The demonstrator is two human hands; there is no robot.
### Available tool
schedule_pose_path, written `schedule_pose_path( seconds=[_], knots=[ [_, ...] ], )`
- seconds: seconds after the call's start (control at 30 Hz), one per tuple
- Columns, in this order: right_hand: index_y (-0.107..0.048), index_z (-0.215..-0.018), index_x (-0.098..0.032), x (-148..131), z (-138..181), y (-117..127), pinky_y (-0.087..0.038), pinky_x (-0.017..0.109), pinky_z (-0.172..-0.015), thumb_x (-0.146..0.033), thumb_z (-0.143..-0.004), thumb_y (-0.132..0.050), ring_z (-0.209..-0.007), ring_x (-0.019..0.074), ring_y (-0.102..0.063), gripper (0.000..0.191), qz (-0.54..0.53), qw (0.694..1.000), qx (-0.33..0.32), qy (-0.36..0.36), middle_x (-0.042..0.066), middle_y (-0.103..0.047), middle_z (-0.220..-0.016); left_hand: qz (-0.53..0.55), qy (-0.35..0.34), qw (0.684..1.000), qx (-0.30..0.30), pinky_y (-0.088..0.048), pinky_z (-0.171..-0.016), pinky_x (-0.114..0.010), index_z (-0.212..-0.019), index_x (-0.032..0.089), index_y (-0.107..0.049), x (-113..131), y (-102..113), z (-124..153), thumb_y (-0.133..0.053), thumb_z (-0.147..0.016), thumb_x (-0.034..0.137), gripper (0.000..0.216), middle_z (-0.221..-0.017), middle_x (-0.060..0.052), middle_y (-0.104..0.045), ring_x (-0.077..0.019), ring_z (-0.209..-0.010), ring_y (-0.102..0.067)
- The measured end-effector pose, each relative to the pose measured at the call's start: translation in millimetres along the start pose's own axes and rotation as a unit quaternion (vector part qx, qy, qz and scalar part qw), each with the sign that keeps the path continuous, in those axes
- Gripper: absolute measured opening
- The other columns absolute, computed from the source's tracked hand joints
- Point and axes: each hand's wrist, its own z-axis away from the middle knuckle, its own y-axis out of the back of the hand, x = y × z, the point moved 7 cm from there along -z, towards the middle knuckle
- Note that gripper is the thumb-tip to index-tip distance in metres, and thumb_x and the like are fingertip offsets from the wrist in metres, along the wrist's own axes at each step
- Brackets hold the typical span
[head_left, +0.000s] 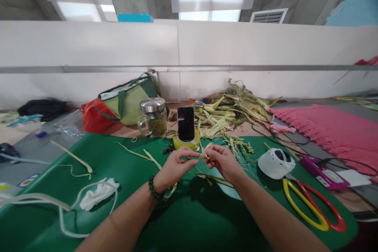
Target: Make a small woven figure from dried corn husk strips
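Note:
My right hand pinches a small folded piece of pale corn husk between thumb and fingers, above the green mat. From the other side, my left hand brings thumb and index fingertip together at the edge of the same piece; a dark green bead bracelet circles that wrist. Under the hands lie loose husk strips and part of a pale round shape. Just beyond stands a phone propped upright in a yellow holder.
Behind the phone rises a pile of corn husks. A lidded glass jar and a green bag stand to its left. Scissors, a white roll and a purple device lie right; a white cable crosses the left.

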Motion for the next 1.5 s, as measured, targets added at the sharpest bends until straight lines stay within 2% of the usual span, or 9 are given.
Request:
schedule_pose_path(
  seconds=[0.1, 0.27, 0.5, 0.7, 0.8, 0.93, 1.13, 1.37, 1.5],
  knots=[
    [-0.058, -0.061, -0.014, 8, -3, 0, -0.038, 0.012, -0.039, -0.039, -0.055, -0.081, -0.039, 0.0037, -0.049, 0.034, -0.047, 0.997, -0.004, -0.055, -0.002, -0.061, -0.050, 0.025, 0.031, 0.999, -0.026, -0.049, -0.071, -0.030, -0.085, 0.015, -0.074, -2, -5, 1, -0.070, -0.069, 0.029, 0.022, -0.088, -0.009, -0.073, -0.0217, -0.080, -0.064],
    [-0.057, -0.059, -0.014, 11, -3, -2, -0.034, 0.012, -0.036, -0.042, -0.051, -0.081, -0.036, 0.0031, -0.045, 0.038, -0.031, 0.997, -0.011, -0.068, -0.002, -0.059, -0.046, 0.007, 0.024, 1.000, -0.017, -0.050, -0.078, -0.032, -0.084, 0.012, -0.074, 4, -8, 3, -0.068, -0.070, 0.027, 0.021, -0.088, -0.010, -0.075, -0.0239, -0.084, -0.066],
    [-0.053, -0.054, -0.016, 4, -2, 2, -0.032, 0.015, -0.036, -0.044, -0.056, -0.077, -0.038, 0.0052, -0.045, 0.037, 0.032, 0.999, 0.025, 0.001, -0.005, -0.053, -0.043, -0.012, -0.008, 1.000, -0.027, -0.049, -0.074, -0.030, -0.080, 0.015, -0.075, 7, -13, 5, -0.061, -0.076, 0.024, 0.017, -0.082, -0.008, -0.075, -0.0215, -0.079, -0.066],
    [-0.054, -0.055, -0.017, -10, 11, -6, -0.035, 0.019, -0.041, -0.042, -0.062, -0.073, -0.040, 0.0060, -0.042, 0.032, 0.151, 0.980, 0.064, 0.110, -0.004, -0.053, -0.047, -0.041, -0.057, 0.997, 0.043, -0.047, -0.080, -0.034, -0.083, 0.017, -0.074, 13, -4, 7, -0.077, -0.062, 0.028, 0.025, -0.088, -0.010, -0.071, -0.0233, -0.086, -0.061],
    [-0.058, -0.057, -0.017, -15, 18, -11, -0.037, 0.019, -0.044, -0.040, -0.065, -0.071, -0.045, 0.0072, -0.045, 0.028, 0.171, 0.972, 0.068, 0.148, -0.003, -0.053, -0.049, 0.035, -0.008, 0.999, 0.009, -0.048, -0.073, -0.031, -0.085, 0.014, -0.073, 9, -8, 6, -0.075, -0.064, 0.031, 0.026, -0.087, -0.010, -0.070, -0.0217, -0.081, -0.061],
    [-0.061, -0.062, -0.016, -13, 16, -12, -0.043, 0.021, -0.044, -0.047, -0.069, -0.067, -0.044, 0.0085, -0.050, 0.032, 0.145, 0.981, 0.035, 0.126, -0.001, -0.058, -0.052, 0.155, 0.048, 0.985, -0.060, -0.049, -0.077, -0.032, -0.089, 0.012, -0.073, 2, -16, 5, -0.071, -0.070, 0.036, 0.030, -0.087, -0.009, -0.072, -0.0218, -0.082, -0.063],
    [-0.060, -0.062, -0.016, -13, 12, -7, -0.044, 0.021, -0.046, -0.047, -0.066, -0.070, -0.043, 0.0078, -0.049, 0.033, 0.130, 0.984, 0.035, 0.116, -0.001, -0.059, -0.049, 0.203, 0.084, 0.975, -0.020, -0.048, -0.081, -0.033, -0.096, 0.015, -0.072, -7, -7, 3, -0.077, -0.064, 0.030, 0.036, -0.093, -0.008, -0.072, -0.0214, -0.087, -0.063],
    [-0.059, -0.061, -0.016, -10, 12, -8, -0.044, 0.020, -0.044, -0.051, -0.063, -0.071, -0.042, 0.0075, -0.049, 0.037, 0.104, 0.990, 0.036, 0.087, -0.002, -0.059, -0.048, 0.173, 0.084, 0.981, -0.019, -0.047, -0.080, -0.031, -0.094, 0.015, -0.073, 0, -3, 4, -0.075, -0.065, 0.029, 0.033, -0.098, -0.009, -0.070, -0.0215, -0.088, -0.061],
    [-0.058, -0.061, -0.017, -13, 13, -7, -0.044, 0.020, -0.044, -0.049, -0.063, -0.072, -0.041, 0.0076, -0.050, 0.035, 0.107, 0.988, 0.046, 0.102, -0.002, -0.059, -0.047, 0.168, 0.124, 0.977, -0.038, -0.049, -0.074, -0.030, -0.104, 0.016, -0.071, -3, -7, 7, -0.072, -0.069, 0.032, 0.039, -0.082, -0.006, -0.071, -0.0184, -0.076, -0.062]
  ],
)
